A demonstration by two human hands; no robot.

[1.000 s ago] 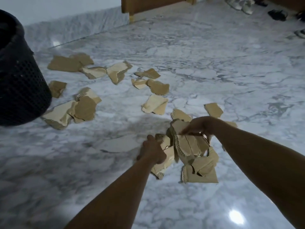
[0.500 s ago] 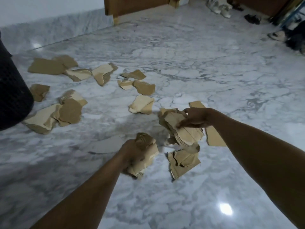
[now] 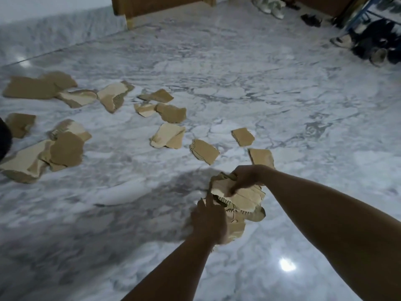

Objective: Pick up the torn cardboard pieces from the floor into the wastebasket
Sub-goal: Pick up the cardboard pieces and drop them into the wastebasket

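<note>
Grey marble floor has loose cardboard pieces spread toward its far left side, and one pile is held nearer its front edge. The left hand grips the pile's lower part and the right hand pinches its top. Best to squeeze tight so nothing slips, then carry it to the wastebasket, the dark shape at the floor's left edge.
</note>
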